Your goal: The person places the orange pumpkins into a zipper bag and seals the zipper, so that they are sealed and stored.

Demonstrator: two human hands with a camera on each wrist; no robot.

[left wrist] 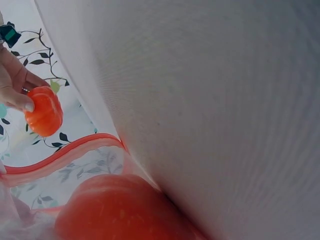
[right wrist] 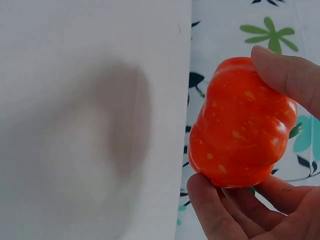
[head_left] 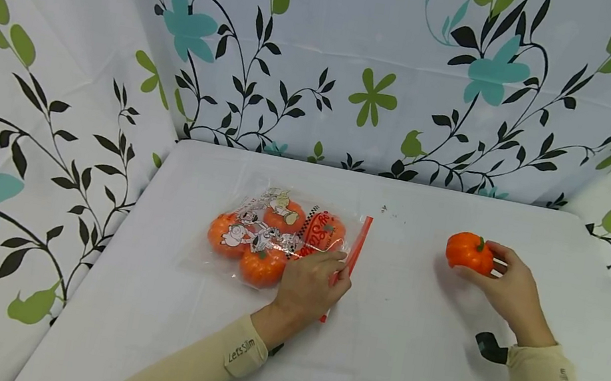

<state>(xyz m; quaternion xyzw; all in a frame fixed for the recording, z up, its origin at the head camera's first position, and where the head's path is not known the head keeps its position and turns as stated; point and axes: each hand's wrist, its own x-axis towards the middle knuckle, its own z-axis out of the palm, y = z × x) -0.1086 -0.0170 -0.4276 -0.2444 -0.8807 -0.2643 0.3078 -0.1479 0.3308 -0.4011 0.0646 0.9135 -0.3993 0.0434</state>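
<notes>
A clear zip bag [head_left: 247, 235] with a red-edged opening [head_left: 360, 243] and cartoon print lies on the table, several orange bell peppers inside. My left hand [head_left: 315, 283] grips the bag at its opening edge, the fingertips curled against the red strip. One bagged pepper [left wrist: 120, 210] looms large through the plastic in the left wrist view. To the right, my right hand [head_left: 515, 293] holds an orange bell pepper [head_left: 464, 251] with a green stem above the table. In the right wrist view the thumb presses one side of this glossy, lobed pepper [right wrist: 240, 125] and the fingers support the other.
The white table [head_left: 391, 367] has its back edge against a curtain [head_left: 319, 38] printed with leaves, flowers and birds. Small dark specks [head_left: 392, 213] mark the cloth between the two hands. A black wrist device [head_left: 490, 347] sticks out beside the right sleeve.
</notes>
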